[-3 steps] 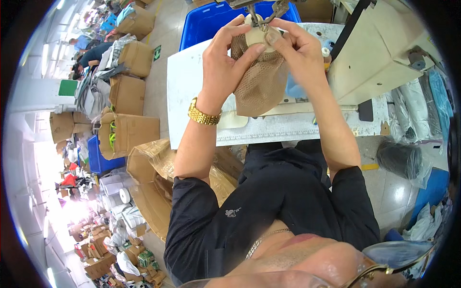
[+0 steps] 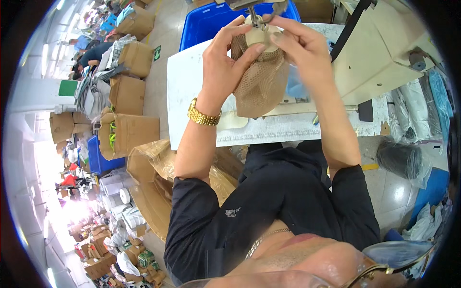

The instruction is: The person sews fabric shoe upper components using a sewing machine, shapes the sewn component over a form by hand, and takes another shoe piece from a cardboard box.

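Observation:
A tan mesh fabric piece point(image 2: 259, 91) with a cream rounded part point(image 2: 258, 36) at its far end lies under the needle area point(image 2: 254, 19) of a sewing machine point(image 2: 379, 62). My left hand point(image 2: 223, 60) grips its left side, thumb on top near the cream part, other fingers at the far left edge. My right hand point(image 2: 305, 50) is at the right side of the piece, its index finger stretched toward the needle and its thumb near the cream part's edge. The right fingers stand apart; I see nothing held between them. Slight motion blur softens this hand.
The white table point(image 2: 192, 96) has a ruler strip along its near edge. Beyond it stands a blue bin point(image 2: 201, 24). An opened cardboard box point(image 2: 149, 192) is by my left elbow; more boxes point(image 2: 129, 134) line the left. Plastic-wrapped rolls point(image 2: 403, 158) lie at the right.
My right hand has shifted slightly right, and its thumb has come off the cream part toward the right edge. The left hand and the mesh piece have hardly moved.

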Available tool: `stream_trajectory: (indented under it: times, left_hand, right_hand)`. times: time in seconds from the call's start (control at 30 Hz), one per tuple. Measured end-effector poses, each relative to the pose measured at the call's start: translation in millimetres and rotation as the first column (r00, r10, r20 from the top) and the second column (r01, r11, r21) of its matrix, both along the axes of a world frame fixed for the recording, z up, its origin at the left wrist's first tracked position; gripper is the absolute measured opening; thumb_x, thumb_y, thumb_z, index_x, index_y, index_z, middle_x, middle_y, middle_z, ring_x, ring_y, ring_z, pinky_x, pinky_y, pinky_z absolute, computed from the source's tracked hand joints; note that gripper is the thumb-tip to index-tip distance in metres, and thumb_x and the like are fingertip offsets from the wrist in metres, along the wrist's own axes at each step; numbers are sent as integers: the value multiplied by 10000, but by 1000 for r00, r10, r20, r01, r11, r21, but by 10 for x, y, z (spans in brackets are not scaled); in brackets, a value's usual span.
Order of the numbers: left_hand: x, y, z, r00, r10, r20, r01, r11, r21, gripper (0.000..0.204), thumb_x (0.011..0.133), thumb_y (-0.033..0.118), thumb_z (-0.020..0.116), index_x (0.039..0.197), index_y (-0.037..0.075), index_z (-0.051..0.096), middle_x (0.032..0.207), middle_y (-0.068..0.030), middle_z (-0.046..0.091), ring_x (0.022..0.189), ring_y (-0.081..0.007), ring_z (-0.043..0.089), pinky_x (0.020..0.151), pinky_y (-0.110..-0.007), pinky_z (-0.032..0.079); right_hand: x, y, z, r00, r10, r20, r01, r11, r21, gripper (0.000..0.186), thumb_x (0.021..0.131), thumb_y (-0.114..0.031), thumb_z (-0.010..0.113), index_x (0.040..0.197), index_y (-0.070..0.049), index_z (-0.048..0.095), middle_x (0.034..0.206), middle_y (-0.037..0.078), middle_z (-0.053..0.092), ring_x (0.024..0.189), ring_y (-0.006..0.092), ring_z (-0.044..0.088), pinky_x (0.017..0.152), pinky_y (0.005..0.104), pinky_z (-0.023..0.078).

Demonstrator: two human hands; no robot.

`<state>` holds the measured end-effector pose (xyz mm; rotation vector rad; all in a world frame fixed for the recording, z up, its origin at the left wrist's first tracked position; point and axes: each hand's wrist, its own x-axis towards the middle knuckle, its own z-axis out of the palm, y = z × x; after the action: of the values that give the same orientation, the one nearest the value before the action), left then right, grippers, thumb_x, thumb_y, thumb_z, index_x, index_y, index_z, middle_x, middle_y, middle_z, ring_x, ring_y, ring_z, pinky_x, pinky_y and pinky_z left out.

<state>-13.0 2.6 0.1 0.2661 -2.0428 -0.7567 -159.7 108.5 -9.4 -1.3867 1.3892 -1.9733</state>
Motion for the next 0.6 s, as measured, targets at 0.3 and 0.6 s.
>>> stream_trajectory:
  times: [0.3, 0.6]
  left_hand:
    - [102, -29, 85, 997, -34, 66, 30, 998, 64, 406, 798, 187, 778, 1119, -1, 614, 1227, -164, 617, 1026, -224, 657, 866, -332, 548]
    - [140, -107, 156, 983, -157, 100, 135, 971, 199, 376, 823, 157, 757, 1129, 9, 597, 1211, -142, 628, 1020, -182, 649, 882, -313, 535]
  right_hand:
    - [-1, 284, 122, 969, 114, 219, -119, 993, 6, 346, 897, -73, 590, 1238, -25, 617, 591, -97, 346, 505, 6, 297, 462, 196, 218]
    - [-278, 959, 259, 1000, 12, 13, -13, 997, 70, 349, 913, -46, 544, 1250, 31, 584, 619, -92, 345, 533, -3, 301, 487, 185, 223]
